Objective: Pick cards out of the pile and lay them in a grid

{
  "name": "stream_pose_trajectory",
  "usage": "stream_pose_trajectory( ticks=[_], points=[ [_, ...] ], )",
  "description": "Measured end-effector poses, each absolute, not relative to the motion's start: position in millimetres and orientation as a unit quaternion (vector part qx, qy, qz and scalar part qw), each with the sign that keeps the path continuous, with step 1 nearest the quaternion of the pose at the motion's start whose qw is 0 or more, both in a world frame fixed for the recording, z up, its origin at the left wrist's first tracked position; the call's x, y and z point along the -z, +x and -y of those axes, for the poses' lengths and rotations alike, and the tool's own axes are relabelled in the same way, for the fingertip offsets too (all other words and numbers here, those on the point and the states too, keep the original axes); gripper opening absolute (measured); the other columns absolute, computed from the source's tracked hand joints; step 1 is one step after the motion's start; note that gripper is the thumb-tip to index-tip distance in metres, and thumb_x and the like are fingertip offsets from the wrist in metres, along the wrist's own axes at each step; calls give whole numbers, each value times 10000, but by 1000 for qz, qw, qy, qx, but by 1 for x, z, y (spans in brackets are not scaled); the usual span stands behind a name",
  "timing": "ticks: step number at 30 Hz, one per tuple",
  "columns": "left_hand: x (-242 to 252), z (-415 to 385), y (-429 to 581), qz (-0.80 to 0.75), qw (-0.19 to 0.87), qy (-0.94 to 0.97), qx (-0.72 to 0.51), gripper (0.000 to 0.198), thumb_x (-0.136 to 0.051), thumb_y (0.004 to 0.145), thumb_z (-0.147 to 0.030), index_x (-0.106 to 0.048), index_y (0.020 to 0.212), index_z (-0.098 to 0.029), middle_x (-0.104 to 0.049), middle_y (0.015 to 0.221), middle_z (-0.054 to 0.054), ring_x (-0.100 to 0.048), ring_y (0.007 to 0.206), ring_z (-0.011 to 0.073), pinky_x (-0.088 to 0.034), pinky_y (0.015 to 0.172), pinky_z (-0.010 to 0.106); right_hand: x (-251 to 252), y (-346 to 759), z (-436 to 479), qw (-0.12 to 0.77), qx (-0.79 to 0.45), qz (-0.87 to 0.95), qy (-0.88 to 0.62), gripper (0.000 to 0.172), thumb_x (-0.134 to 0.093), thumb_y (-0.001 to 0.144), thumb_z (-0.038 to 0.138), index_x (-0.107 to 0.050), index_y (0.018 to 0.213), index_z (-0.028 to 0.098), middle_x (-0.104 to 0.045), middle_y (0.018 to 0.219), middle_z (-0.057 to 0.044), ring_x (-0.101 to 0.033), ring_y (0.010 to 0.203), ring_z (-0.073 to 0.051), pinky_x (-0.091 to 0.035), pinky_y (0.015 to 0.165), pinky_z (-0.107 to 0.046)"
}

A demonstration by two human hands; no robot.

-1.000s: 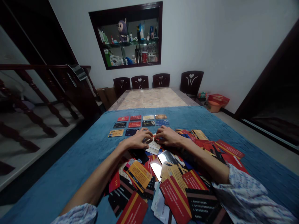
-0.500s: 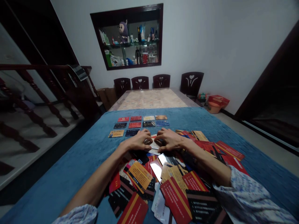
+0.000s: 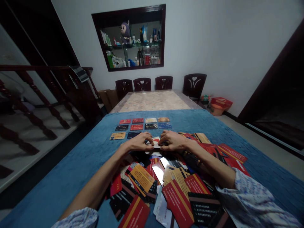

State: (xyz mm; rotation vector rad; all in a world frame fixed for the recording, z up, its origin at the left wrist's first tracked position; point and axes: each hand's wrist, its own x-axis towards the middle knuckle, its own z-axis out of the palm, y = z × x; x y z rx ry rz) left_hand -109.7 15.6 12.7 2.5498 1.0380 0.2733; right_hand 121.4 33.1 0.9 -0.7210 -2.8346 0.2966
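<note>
My left hand (image 3: 139, 143) and my right hand (image 3: 172, 141) meet over the far edge of a loose heap of cards (image 3: 171, 180) on a blue cloth (image 3: 78, 164). Both hands pinch a pale card (image 3: 155, 143) between them, one at each end, and the card stands tilted on its edge. Beyond my hands, several cards lie flat in neat rows (image 3: 142, 126), red, dark, blue and tan.
The heap spreads toward me and to the right, with red cards (image 3: 231, 153) at its right edge. Past the cloth the bare table top (image 3: 152, 100) reaches four dark chairs (image 3: 163, 82). A stair railing (image 3: 42, 95) runs on the left.
The pale card lay flatter under my fingers a second ago; now both hands have closed in on it and raised it onto its edge.
</note>
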Motion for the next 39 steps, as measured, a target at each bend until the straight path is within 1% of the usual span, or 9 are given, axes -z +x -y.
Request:
stream_pose_trajectory(
  ticks=[3,7,11,15,19,23,26,31,39],
  points=[
    [-13,-18,-113,-360,215,901,-116,206,-652,794,-293,-777,875,-151,-701,1048,83,-636,999,218,-454,914,287,-4,123,-33,107,-110,959,-239,247,-611,833,274,-778,977,162,-715,857,-74,-561,849,-202,-408,766,-303],
    [-10,-22,-116,-357,237,893,-137,219,-650,799,-302,-781,865,-141,-734,954,75,-654,916,202,-469,854,268,-4,124,-33,116,-113,958,-236,250,-576,864,277,-780,953,162,-720,843,-80,-572,831,-199,-416,759,-305],
    [-6,-26,-120,-363,246,885,-159,231,-638,815,-319,-777,847,-138,-742,904,66,-647,856,177,-475,816,252,-5,124,-32,144,-122,953,-237,241,-543,883,239,-772,915,170,-716,797,-71,-578,812,-189,-420,743,-294],
    [-6,-27,-121,-369,245,880,-173,271,-607,839,-343,-769,832,-125,-732,839,55,-638,798,163,-473,787,244,-4,124,-32,159,-103,953,-238,232,-529,888,203,-754,853,164,-705,769,-68,-566,770,-174,-406,704,-278],
    [-8,-25,-120,-378,243,873,-187,279,-583,851,-327,-754,788,-114,-724,803,47,-630,753,152,-469,749,232,-1,124,-33,176,-76,950,-246,229,-521,884,188,-738,816,161,-676,737,-66,-551,744,-162,-378,665,-258],
    [-9,-24,-119,-386,233,871,-196,270,-572,851,-303,-758,808,-112,-727,781,39,-633,738,149,-468,727,221,1,124,-34,182,-64,948,-253,221,-513,861,153,-720,785,166,-638,698,-47,-532,719,-153,-353,639,-244],
    [-8,-24,-119,-393,220,871,-197,252,-567,845,-274,-764,820,-120,-737,783,32,-640,739,148,-470,723,215,4,124,-36,186,-53,947,-255,215,-514,847,134,-723,811,167,-637,710,-47,-536,723,-154,-350,637,-241],
    [-5,-26,-119,-402,206,867,-210,223,-572,816,-208,-776,859,-130,-762,840,39,-657,759,147,-482,747,216,10,124,-40,203,-28,944,-258,225,-513,875,157,-738,895,162,-671,761,-69,-557,753,-166,-373,655,-248],
    [2,-31,-122,-407,204,865,-213,270,-545,760,-102,-773,904,-120,-765,866,34,-665,777,145,-487,745,209,13,124,-41,196,-29,938,-284,273,-539,845,130,-731,1037,153,-720,904,-102,-606,865,-199,-422,702,-272]
  ],
)
